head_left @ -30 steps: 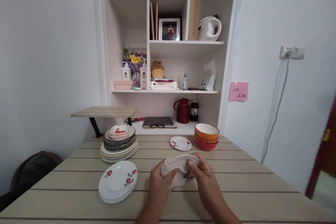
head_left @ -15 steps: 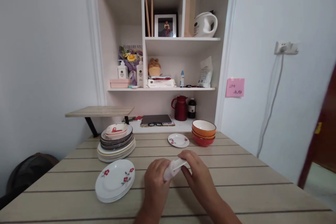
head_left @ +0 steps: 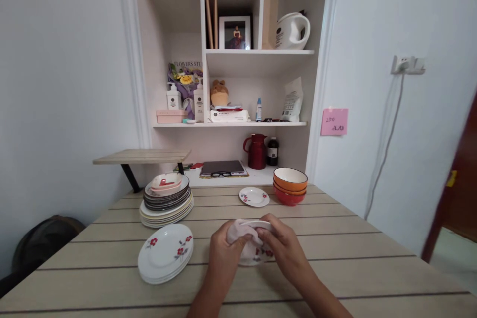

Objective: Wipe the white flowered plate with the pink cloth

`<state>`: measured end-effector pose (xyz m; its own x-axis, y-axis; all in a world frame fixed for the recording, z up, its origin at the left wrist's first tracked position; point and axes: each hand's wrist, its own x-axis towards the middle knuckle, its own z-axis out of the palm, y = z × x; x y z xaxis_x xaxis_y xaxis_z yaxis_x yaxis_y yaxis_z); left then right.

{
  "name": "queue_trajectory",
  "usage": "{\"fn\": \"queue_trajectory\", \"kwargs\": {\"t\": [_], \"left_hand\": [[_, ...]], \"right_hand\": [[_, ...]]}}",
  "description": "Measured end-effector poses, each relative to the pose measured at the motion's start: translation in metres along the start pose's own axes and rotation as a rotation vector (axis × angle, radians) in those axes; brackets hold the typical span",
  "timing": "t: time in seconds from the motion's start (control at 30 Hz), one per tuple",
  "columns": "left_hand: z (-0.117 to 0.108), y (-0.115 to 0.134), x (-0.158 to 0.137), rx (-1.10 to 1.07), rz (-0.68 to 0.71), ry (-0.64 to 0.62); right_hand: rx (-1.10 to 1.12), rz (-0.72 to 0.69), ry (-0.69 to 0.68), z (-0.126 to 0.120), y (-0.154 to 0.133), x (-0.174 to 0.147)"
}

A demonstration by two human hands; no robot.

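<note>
A small white plate with red flowers is held tilted above the front middle of the table. My right hand grips its right side, thumb on the face and fingers behind the rim. Over the plate's left part lies a crumpled pale cloth, which my left hand pinches against the rim with its thumb. Hands and cloth hide much of the plate. To the left of my left hand is a short stack of larger flowered plates. Beyond my hands rests another small flowered plate.
At the back left, a tall pile of mixed plates carries small square dishes on top. Stacked orange and red bowls stand at the back right. Behind the slatted table are a dark red jug and a laptop.
The plate, seen edge-on before, has tipped so its flowered face shows. My left hand has opened from a wrapped grip to a thumb pinch on the cloth. The view has shifted slightly.
</note>
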<state>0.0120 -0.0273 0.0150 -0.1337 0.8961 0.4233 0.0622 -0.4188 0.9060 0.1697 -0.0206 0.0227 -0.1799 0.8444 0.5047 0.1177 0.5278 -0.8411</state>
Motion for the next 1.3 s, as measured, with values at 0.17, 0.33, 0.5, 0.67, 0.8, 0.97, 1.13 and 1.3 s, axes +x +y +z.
{"fn": "queue_trajectory", "kwargs": {"t": [0.17,0.33,0.5,0.67,0.8,0.97,1.13,1.3], "left_hand": [[0.002,0.006,-0.002,-0.091,-0.081,0.036],[0.005,0.006,-0.003,-0.189,-0.140,0.084],[0.008,0.004,-0.003,-0.244,-0.180,0.089],[0.011,0.004,-0.006,-0.291,-0.213,0.080],[0.010,0.001,-0.006,-0.275,-0.202,0.087],[0.006,-0.007,-0.003,-0.288,-0.269,0.131],[0.002,-0.015,0.001,-0.291,-0.296,0.164],[0.000,-0.019,0.002,-0.302,-0.318,0.152]], "right_hand": [[0.183,0.115,0.063,0.006,0.001,-0.002],[0.381,0.187,0.171,0.010,0.000,-0.003],[0.466,0.229,0.201,0.012,0.001,-0.003],[0.566,0.255,0.250,0.014,0.004,-0.001],[0.512,0.268,0.206,0.011,0.004,0.001],[0.443,0.335,0.105,0.007,-0.002,0.001],[0.377,0.352,0.076,0.007,-0.007,0.002],[0.372,0.353,0.053,0.007,-0.005,0.004]]}}
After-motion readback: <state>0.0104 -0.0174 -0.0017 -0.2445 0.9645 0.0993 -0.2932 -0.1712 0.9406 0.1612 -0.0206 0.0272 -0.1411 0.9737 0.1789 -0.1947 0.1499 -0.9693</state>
